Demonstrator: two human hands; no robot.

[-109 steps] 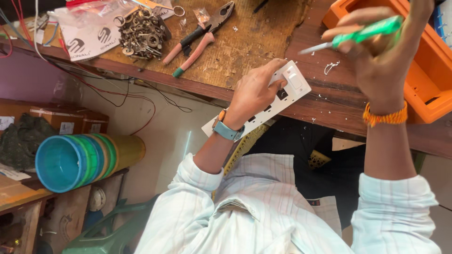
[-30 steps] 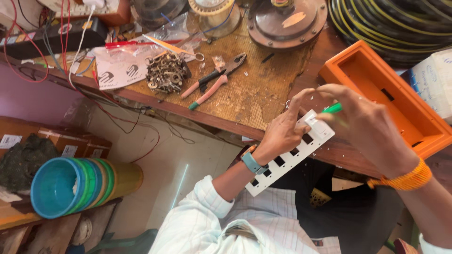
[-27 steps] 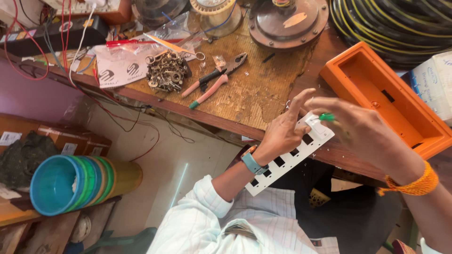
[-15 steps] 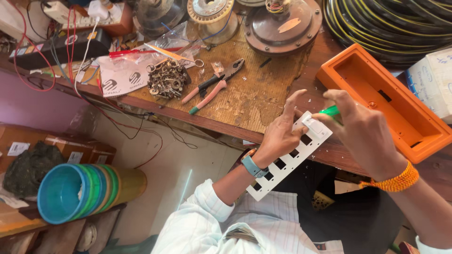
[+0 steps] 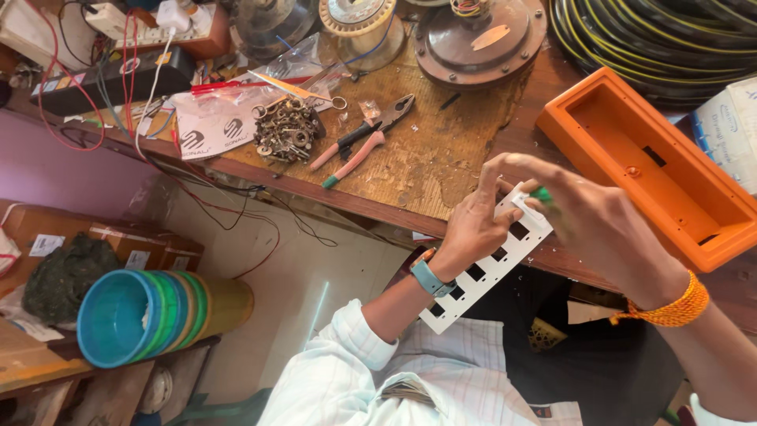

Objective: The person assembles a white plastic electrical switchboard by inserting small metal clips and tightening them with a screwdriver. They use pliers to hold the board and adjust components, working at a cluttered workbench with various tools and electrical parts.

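I get only the one head camera, looking steeply down past my chest onto the workbench [image 5: 441, 170] edge, close above my left hand [image 5: 473, 233] and right hand [image 5: 603, 229]; no second view overlaps it.

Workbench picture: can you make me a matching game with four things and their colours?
Things:
1. plate with square holes
2. open box
3. stack of bowls
4. pliers handles

Colours:
a. orange
b. pink
c. white
d. blue and green

Pairs: 1-c, 2-a, 3-d, 4-b. The left hand holds the plate; the right hand works at its top end.
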